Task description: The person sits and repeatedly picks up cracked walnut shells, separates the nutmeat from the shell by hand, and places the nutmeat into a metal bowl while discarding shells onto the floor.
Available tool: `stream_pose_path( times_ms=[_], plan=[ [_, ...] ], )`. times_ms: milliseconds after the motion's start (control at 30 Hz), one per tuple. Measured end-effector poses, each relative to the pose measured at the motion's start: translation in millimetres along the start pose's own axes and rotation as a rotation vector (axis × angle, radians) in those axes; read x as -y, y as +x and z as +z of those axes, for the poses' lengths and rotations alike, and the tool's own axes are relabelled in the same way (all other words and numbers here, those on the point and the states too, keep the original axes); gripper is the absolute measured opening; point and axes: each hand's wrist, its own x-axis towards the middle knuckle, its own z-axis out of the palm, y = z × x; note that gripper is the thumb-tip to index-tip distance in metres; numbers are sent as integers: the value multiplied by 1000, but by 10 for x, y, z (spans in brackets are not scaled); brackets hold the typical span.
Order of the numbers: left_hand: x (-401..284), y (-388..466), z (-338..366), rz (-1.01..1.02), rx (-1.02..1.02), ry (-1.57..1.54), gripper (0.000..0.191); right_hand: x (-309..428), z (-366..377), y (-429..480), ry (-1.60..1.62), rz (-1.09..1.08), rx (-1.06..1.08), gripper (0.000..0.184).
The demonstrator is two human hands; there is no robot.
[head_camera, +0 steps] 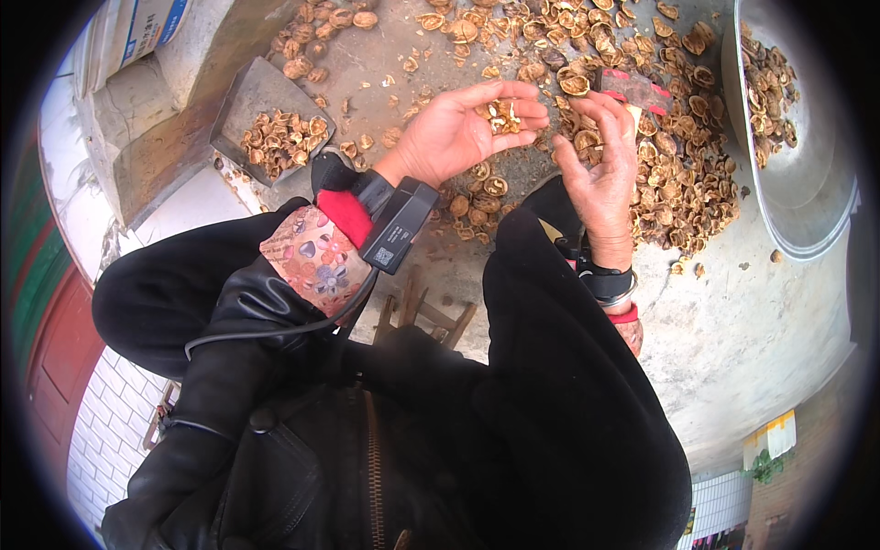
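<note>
My left hand (450, 130) is turned palm up, with pieces of a cracked walnut (502, 117) lying in its curled fingers. Facing it from the right is my right hand (605, 158), thumb and forefinger apart and nothing visible between their tips. A hammer (634, 91) with red paint on its dark head is just beyond the right fingers. Its pale handle runs behind them, so I cannot tell whether they grip it. Broken walnut shells (680, 179) are heaped beside the right hand. Several walnuts (474, 206) lie below the left hand.
A metal dustpan (234, 103) with shell pieces is at the left. Unbroken walnuts (302, 41) lie at the upper left. A large metal basin (808, 185) with more shells stands at the right. Near my legs is a wooden stool (440, 320). A cable runs from the device (402, 223) on my left wrist.
</note>
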Motion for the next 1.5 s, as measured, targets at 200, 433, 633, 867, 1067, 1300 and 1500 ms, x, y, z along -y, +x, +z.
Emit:
stream_pose_path(
  times_ms=[200,433,633,867,1067,1300,1500],
  plan=[
    [-143,-90,-56,-109,258,-204,34,-45,94,-71,88,71,-30,30],
    [-291,-149,-385,-6,135,-154,30,-226,287,-104,107,282,82,16],
    [-314,-166,-558,31,-137,-39,26,-279,680,177,-62,45,143,13],
    [-258,-283,-592,49,-276,46,29,-160,962,502,-415,29,430,26],
    [-242,-296,-750,53,-190,-14,26,-249,1014,449,-462,-57,423,21],
    [-145,-246,-578,86,-354,-25,26,94,862,273,-29,113,287,19],
    [-83,-221,-552,19,-335,-46,25,191,720,165,23,90,361,20]
  ],
)
